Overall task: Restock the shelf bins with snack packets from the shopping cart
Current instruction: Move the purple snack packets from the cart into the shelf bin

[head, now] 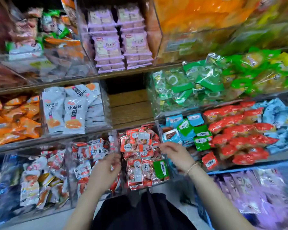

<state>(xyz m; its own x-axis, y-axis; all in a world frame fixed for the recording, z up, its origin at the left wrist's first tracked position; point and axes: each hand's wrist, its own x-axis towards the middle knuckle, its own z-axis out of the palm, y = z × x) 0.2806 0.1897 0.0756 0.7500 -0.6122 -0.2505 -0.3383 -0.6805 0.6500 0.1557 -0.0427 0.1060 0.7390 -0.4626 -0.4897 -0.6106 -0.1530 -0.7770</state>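
Above the bin (158, 128) of red packets (140, 141), the right hand (175, 153) hangs loose-fingered; the left hand (106, 170) curls, its hold unclear.

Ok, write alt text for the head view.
The left hand and right hand hover over a clear bin of red snack packets with one green packet among them, on crowded snack shelves. One shelf slot above is empty.

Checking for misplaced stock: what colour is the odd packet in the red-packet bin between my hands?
The odd packet is green; head view.
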